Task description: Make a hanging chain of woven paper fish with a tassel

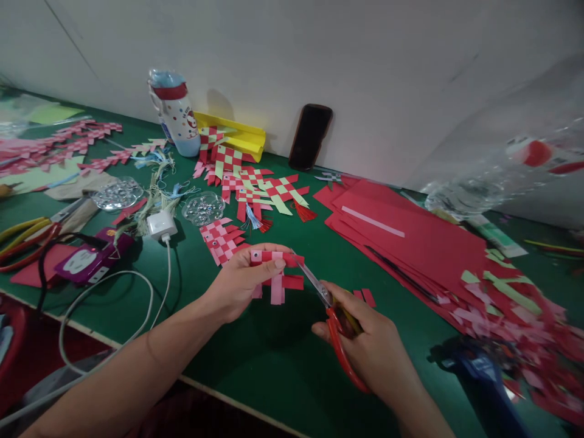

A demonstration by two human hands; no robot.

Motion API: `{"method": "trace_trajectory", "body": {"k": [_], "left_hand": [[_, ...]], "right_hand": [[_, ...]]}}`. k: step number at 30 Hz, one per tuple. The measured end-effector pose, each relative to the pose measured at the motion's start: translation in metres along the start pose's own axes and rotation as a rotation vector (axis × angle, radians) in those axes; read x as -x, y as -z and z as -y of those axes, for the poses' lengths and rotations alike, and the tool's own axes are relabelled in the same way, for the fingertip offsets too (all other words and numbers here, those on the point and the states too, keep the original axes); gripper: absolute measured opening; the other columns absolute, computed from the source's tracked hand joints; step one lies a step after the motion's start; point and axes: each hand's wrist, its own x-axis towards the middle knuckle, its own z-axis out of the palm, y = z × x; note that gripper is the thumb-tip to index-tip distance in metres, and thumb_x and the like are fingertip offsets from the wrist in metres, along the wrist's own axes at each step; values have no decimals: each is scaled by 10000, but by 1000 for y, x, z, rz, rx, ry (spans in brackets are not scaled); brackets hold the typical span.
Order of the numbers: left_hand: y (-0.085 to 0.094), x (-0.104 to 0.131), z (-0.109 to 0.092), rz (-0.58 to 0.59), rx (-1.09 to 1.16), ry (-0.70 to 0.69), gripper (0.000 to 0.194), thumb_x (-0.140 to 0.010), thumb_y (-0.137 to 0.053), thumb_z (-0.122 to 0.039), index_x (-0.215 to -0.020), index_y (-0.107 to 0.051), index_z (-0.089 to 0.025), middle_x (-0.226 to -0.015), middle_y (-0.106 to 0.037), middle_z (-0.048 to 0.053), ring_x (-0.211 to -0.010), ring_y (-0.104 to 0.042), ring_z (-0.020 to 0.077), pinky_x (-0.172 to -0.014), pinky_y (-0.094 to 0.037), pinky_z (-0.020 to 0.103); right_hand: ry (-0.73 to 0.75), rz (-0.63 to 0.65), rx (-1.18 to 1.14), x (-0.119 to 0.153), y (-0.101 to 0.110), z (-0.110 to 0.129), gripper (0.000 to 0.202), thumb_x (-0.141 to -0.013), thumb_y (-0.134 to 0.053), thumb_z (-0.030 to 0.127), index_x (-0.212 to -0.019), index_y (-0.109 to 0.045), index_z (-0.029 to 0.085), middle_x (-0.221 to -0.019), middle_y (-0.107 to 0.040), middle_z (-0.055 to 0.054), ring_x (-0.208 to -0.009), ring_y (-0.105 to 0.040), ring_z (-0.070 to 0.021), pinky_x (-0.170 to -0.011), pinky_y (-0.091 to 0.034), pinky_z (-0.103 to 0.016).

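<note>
Between the thumb and fingers of my left hand (244,277) is a woven paper fish (277,281) in red and pink, with a small stick-on eye at its upper left. Its strip ends hang down and point right. My right hand (369,331) is closed around scissors (336,328) with red and yellow handles. The blades reach up and left to the fish's upper red strip; whether they are cutting into it I cannot tell. Just behind my left hand lies another checkered paper fish (222,239). Two small red paper pieces (365,297) lie beyond my right hand.
Finished woven fish (246,182) with tassels pile up near a bottle (177,115) and a yellow holder (246,137). A phone (311,137) leans on the wall. Red paper sheets (410,237) and paper scraps (515,340) cover the right. A charger (162,225) trails its white cable leftward.
</note>
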Motion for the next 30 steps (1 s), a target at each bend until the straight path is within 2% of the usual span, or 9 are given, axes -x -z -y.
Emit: {"method": "trace_trajectory", "body": {"k": [2,5,10,14,22,26,30], "left_hand": [[1,0,0,5,-3,2,211,-782,-756,-269,-959,-716,-163,-931,-743,62,-836,-689,172,-773,-551,293],[5,-1,2,25,-67,20,251,-770,-764,-289,-983,-717,-166,-907,-736,58,-755,-670,148,-694,-530,264],[10,-4,6,23,-165,46,187,-719,-799,-270,-841,-716,-155,-739,-696,11,-616,-595,89,-594,-455,210],[9,-5,8,-14,-150,42,165,-725,-792,-278,-775,-690,-157,-695,-673,-6,-588,-574,82,-590,-462,214],[9,-4,-4,-125,-53,-37,219,-719,-797,-326,-707,-653,-161,-553,-590,-39,-511,-556,77,-520,-485,199],[7,-3,-9,-121,-41,-70,228,-654,-838,-244,-727,-640,-158,-600,-623,-40,-511,-548,69,-495,-481,186],[8,-3,-9,-113,-46,-101,262,-634,-845,-196,-796,-644,-151,-696,-670,-20,-602,-599,88,-549,-492,191]], "right_hand": [[-2,-26,18,1,-1,-1,488,-720,-716,443,-1189,-660,319,-903,-736,23,-693,-668,-164,-640,-543,-262],[-1,-59,31,1,-1,-1,470,-738,-689,471,-1183,-667,318,-837,-731,24,-656,-658,-163,-618,-540,-264],[-30,-71,-11,1,3,1,471,-717,-706,497,-1152,-681,319,-759,-716,26,-617,-643,-167,-584,-533,-259],[-61,-75,-48,2,4,1,458,-724,-704,481,-1156,-673,331,-731,-702,36,-598,-633,-159,-573,-525,-249],[-65,-79,-26,0,9,0,510,-729,-689,476,-1204,-608,310,-945,-690,-4,-687,-630,-160,-612,-508,-261],[-82,8,2,-2,11,0,526,-732,-692,463,-1228,-596,315,-944,-697,-15,-753,-654,-191,-668,-521,-294],[-84,68,49,-3,9,-2,575,-720,-709,466,-1259,-580,313,-1014,-699,-30,-812,-666,-212,-714,-531,-329]]}}
